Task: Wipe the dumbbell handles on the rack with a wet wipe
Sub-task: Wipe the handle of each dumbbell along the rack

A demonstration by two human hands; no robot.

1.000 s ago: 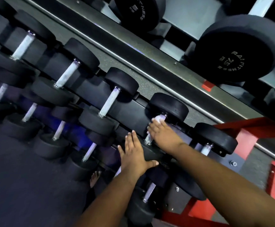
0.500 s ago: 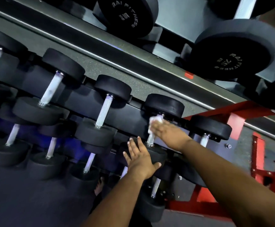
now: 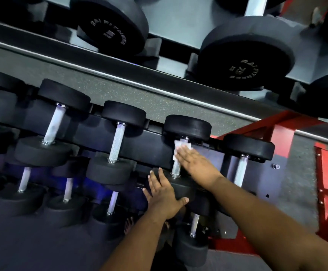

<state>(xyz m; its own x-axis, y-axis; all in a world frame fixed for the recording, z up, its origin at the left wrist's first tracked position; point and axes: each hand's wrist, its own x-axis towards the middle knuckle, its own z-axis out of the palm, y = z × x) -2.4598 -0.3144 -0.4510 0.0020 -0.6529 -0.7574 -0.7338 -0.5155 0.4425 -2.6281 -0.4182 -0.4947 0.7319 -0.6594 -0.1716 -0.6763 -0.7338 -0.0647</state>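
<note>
Black dumbbells with knurled silver handles lie in rows on a dark rack (image 3: 151,145). My right hand (image 3: 196,165) lies with straight fingers over the upper part of one dumbbell handle (image 3: 175,169) and presses a white wet wipe (image 3: 178,146) against it, just below the far head (image 3: 187,126). The wipe sticks out past my fingertips. My left hand (image 3: 163,194) rests flat on the near head (image 3: 183,187) of the same dumbbell, thumb spread to the right.
Neighbouring dumbbells sit close on both sides, one handle (image 3: 117,142) to the left and another (image 3: 240,171) to the right. Large dumbbells (image 3: 245,55) fill the tier above. A red frame (image 3: 325,173) stands at right. A bare foot (image 3: 129,224) shows below.
My right hand has slid up the handle with the wipe toward the far head. The view has shifted, so the rack sits further left. My left hand stays on the near head.
</note>
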